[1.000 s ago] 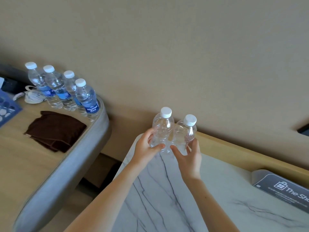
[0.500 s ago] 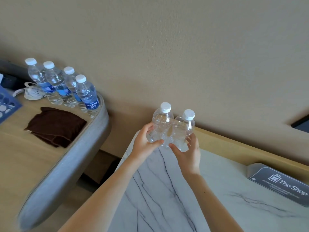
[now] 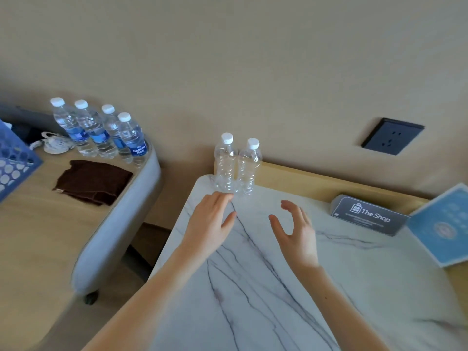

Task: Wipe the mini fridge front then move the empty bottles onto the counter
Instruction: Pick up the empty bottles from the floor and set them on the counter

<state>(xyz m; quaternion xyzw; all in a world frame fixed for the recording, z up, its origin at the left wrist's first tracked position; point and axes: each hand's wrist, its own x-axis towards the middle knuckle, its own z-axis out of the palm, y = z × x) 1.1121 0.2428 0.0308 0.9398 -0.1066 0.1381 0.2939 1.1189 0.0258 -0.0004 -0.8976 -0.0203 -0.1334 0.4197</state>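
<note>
Two clear empty bottles with white caps stand upright side by side at the far left corner of the white marble counter point(image 3: 278, 262): the left bottle point(image 3: 224, 165) and the right bottle point(image 3: 249, 171). My left hand point(image 3: 210, 224) hovers just in front of them with straight fingers, its fingertips close to the left bottle's base. Farther right, my right hand point(image 3: 296, 231) is spread open above the counter and holds nothing.
A brown folded cloth point(image 3: 93, 181) lies on the wooden table point(image 3: 38, 236) at left, with several full labelled water bottles point(image 3: 101, 133) behind it and a blue perforated basket point(image 3: 12, 168). A grey sign point(image 3: 369, 215), a blue card point(image 3: 443, 224) and a black wall socket point(image 3: 392, 136) are at right.
Both hands let go of the two empty bottles, which now stand on the marble counter. The hands have drawn back toward me and opened.
</note>
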